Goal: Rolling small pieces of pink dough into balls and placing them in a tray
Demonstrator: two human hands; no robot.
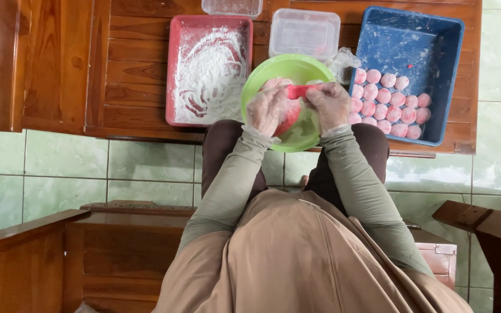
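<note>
Green floor tiles surround the wooden table (134, 64); at its near edge, over a green bowl (288, 66), the left hand (267, 110) and right hand (329, 104) pinch a pink dough strip (298, 91). Its long axis runs hand to hand, both equally near.

Olive sleeves, tan skirt, clear plastic gloves.

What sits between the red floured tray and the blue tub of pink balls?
The green bowl and, behind it, a clear lidded container, seen in the head view.

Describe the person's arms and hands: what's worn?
Both arms are in long, close-fitting olive-green sleeves reaching the wrists. The left hand and right hand each wear a thin, clear, crinkled disposable plastic glove, loose over the fingers. No watch, rings or markings can be made out.
</note>
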